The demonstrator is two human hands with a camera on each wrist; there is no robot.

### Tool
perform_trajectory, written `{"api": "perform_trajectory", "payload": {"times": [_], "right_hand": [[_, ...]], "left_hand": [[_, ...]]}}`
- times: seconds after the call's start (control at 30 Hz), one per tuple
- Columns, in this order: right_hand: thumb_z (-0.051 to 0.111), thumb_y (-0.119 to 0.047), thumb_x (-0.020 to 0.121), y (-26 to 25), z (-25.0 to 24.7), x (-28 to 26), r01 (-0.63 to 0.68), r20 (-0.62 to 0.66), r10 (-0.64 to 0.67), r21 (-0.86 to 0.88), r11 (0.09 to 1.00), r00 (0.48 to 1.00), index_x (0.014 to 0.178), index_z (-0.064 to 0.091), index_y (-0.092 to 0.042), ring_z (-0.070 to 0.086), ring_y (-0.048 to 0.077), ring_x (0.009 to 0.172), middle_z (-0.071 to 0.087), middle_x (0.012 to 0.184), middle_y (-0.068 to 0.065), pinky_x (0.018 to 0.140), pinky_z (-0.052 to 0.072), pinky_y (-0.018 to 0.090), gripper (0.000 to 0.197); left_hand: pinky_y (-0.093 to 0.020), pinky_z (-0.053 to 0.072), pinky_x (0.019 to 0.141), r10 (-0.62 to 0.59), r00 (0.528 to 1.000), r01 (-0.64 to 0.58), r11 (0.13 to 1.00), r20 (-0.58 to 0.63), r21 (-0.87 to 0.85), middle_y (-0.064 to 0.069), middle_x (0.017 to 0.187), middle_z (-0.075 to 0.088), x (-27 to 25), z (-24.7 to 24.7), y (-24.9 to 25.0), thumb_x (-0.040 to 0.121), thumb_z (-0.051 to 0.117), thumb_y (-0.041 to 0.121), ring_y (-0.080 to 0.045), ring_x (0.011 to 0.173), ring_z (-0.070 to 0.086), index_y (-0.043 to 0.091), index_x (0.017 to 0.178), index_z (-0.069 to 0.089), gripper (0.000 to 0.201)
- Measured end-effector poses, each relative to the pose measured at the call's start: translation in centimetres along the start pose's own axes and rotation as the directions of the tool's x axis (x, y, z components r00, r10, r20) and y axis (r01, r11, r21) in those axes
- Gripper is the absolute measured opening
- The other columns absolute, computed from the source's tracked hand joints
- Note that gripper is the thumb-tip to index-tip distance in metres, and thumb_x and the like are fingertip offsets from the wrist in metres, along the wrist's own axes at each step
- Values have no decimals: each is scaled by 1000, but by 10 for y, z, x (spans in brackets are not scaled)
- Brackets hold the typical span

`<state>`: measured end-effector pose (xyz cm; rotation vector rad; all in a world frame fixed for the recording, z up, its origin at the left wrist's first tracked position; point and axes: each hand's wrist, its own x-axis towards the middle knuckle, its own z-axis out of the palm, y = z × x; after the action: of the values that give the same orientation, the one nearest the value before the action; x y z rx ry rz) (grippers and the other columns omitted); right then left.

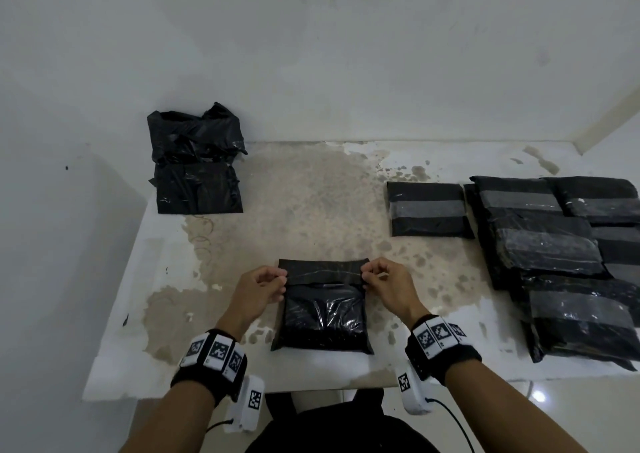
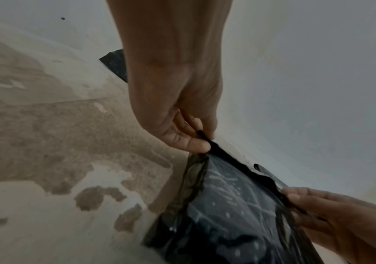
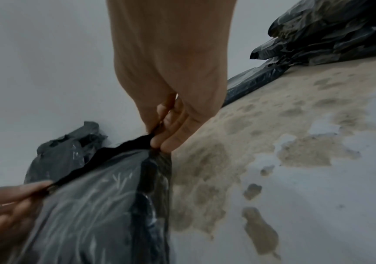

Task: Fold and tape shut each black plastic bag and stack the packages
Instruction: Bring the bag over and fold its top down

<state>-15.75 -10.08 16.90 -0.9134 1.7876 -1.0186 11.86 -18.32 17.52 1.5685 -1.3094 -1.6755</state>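
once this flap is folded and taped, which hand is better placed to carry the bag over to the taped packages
Right, probably. The taped black packages lie on the right side of the worn white table, nearer the right hand. Both it and the left hand now pinch the top flap of the black plastic bag.

Dim, flat indoor light with a cool grey cast fills all three views; the white wall [image 1: 311, 54] fades darker toward the left corner in the head view, where wide-angle bending curves the desk [image 1: 121, 366] edges. Small white glints show on the glossy black plastic bag [image 1: 322, 314] and on the taped packages [image 1: 571, 272] at right, and a bright spot reflects off the floor [image 1: 538, 396]. Both wrist views are soft and smeared, with the near hands [image 2: 340, 223] blurred and the desk stains stretched toward the edges.
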Motion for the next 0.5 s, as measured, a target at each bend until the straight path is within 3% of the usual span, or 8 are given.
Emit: {"api": "perform_trajectory", "payload": {"times": [0.07,0.17,0.3,0.37,0.43,0.5], "right_hand": [[67,0,92,8,2,-3,49,-6,-51,-170,984,999,90,67,-17,58,9,71,63,85,0,68,49,13,18],[61,3,95,16,7,-9,105,-4,-108,-195,975,994,94,61,-19,54,7,73,61,88,-4,67,45,12,22],[55,3,97,24,16,-12,150,-20,-158,-219,964,987,97,56,-20,57,13,80,61,90,-3,72,46,22,22],[55,4,96,25,18,-12,160,-38,-174,-240,958,984,98,56,-18,57,12,83,60,92,-4,74,47,26,22],[55,5,94,26,19,-12,176,-53,-196,-253,951,979,98,57,-17,58,14,87,61,94,-3,78,50,30,22],[55,4,95,27,19,-12,178,-65,-201,-259,949,977,99,58,-16,60,18,91,61,99,0,82,53,35,21]], "left_hand": [[-23,57,64,55,998,-53,993,-13,106,-9,90,64,6,4,-9,96,63,3,-21,78,65,15,92,69,14],[-23,51,70,155,987,-136,951,-46,279,-1,88,63,8,10,-16,97,61,6,-16,79,61,20,93,65,14],[-30,50,80,300,950,-222,848,-90,482,0,103,51,3,22,-20,100,53,9,-11,82,55,18,103,61,13],[-38,51,87,350,926,-214,794,-140,568,-3,111,45,-3,28,-22,101,50,13,-17,88,54,17,106,63,15],[-43,45,95,463,872,-222,662,-158,716,-6,120,47,-10,35,-20,101,47,22,-26,106,52,17,109,63,19],[-47,35,107,614,789,-345,454,-8,821,-10,136,47,-19,43,-18,99,45,33,-30,128,44,15,122,59,33]]}}
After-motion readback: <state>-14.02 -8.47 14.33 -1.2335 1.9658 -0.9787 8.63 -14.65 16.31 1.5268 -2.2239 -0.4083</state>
